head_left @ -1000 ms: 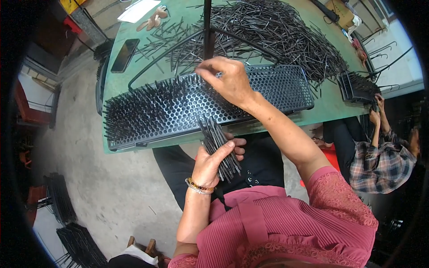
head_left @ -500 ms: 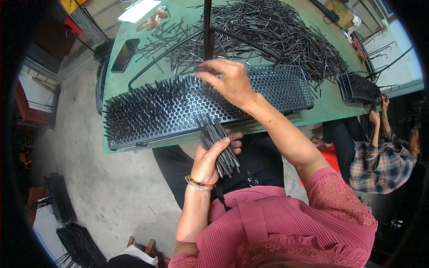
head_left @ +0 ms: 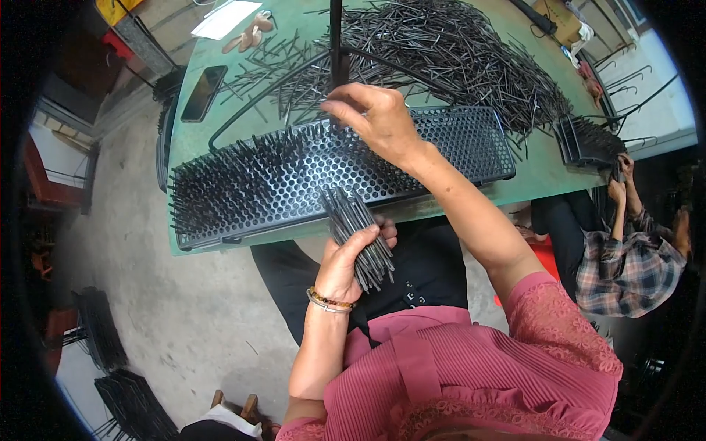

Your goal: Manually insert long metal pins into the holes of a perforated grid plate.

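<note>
My left hand [head_left: 346,257] is wrapped round a bundle of thin black rods [head_left: 347,213], held in front of the near edge of a black perforated rack [head_left: 460,143]. Many black rods [head_left: 232,176] stand upright in the holes of the rack's left part; the holes on its right show no rods. Over the far edge of the rack, near the middle, is my right hand [head_left: 382,125], its thumb and forefinger brought together in a pinch. Whatever lies between those fingertips is too small or hidden to make out.
Behind the rack spreads a heap of loose black rods [head_left: 441,55] on the green table [head_left: 191,140]. A dark metal post [head_left: 336,44] with slanting bars rises there. At left lies a phone [head_left: 204,94]. A person in a plaid shirt [head_left: 625,268] works at the right beside another rack [head_left: 592,141].
My right hand has shifted slightly toward the far edge of the rack, its thumb and fingers still close together. My left hand keeps the rod bundle in nearly the same place.
</note>
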`<state>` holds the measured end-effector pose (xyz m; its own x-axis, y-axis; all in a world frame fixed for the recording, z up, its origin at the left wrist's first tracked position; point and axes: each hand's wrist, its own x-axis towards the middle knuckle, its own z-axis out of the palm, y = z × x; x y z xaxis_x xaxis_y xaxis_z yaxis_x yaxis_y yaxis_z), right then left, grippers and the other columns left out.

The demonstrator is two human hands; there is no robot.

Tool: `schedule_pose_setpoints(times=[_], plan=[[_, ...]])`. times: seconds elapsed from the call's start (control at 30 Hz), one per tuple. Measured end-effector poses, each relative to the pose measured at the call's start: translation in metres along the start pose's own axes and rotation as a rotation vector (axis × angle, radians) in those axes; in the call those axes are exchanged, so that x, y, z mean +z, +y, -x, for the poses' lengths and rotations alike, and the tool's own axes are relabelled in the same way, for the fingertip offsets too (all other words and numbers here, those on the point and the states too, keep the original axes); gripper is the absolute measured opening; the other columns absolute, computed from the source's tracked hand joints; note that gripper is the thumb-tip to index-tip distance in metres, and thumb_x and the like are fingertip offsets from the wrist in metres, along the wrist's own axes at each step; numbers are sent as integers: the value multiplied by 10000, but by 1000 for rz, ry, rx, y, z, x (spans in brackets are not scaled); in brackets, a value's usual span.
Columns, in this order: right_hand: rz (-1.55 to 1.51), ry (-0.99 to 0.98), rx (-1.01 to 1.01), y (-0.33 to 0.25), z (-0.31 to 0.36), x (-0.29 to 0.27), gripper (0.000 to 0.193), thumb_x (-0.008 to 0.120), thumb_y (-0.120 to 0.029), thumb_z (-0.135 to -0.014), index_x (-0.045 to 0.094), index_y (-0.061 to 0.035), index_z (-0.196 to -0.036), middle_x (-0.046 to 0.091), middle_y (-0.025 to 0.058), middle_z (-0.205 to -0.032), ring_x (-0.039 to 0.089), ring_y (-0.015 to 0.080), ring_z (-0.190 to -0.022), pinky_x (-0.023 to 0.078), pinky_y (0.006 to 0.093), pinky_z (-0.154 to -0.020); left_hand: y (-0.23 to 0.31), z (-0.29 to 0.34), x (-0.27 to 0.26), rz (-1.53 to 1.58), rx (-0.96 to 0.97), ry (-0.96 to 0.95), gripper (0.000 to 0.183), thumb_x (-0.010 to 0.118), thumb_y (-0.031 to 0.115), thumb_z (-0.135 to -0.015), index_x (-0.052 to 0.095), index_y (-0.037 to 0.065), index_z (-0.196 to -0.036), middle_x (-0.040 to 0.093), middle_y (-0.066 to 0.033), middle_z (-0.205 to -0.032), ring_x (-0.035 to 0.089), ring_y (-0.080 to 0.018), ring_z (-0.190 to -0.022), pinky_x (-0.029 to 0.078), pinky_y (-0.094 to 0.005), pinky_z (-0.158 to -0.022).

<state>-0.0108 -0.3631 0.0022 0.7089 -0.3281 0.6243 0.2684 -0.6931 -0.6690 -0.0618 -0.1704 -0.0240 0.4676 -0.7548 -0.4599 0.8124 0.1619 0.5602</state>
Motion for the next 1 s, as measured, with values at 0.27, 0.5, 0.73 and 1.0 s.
schedule_pose_setpoints(times=[0.27, 0.5, 0.73, 1.0], plan=[[133, 3, -99, 9, 7, 9, 242, 683, -227, -791, 663, 10, -838, 653, 152, -773, 633, 285, -677, 494, 357, -618, -2, 3, -5, 48, -83, -29, 270, 581, 62, -849, 531, -39, -1094, 632, -180, -994, 646, -239, -858, 558, -364, -737], [546, -16, -291, 5, 11, 16, 212, 661, -213, -803, 638, -17, -879, 582, 114, -768, 605, 273, -627, 478, 357, -577, 0, 8, -7, -97, -25, -28, 303, 604, 85, -852, 510, -32, -1115, 640, -187, -985, 638, -204, -763, 550, -324, -645], [561, -77, -163, -6, 8, 18, 257, 636, -264, -836, 649, -15, -893, 626, 125, -760, 640, 284, -624, 512, 357, -521, -1, 6, -14, -114, -2, -18, 240, 600, 131, -864, 584, -56, -1013, 646, -176, -1005, 639, -182, -776, 548, -301, -664], [516, -101, -50, -6, 6, 20, 260, 591, -279, -868, 643, -28, -909, 640, 136, -751, 635, 313, -643, 509, 390, -528, -3, 9, -9, -49, 22, 77, 193, 619, 103, -847, 603, -48, -966, 655, -133, -876, 654, -193, -740, 568, -316, -663]])
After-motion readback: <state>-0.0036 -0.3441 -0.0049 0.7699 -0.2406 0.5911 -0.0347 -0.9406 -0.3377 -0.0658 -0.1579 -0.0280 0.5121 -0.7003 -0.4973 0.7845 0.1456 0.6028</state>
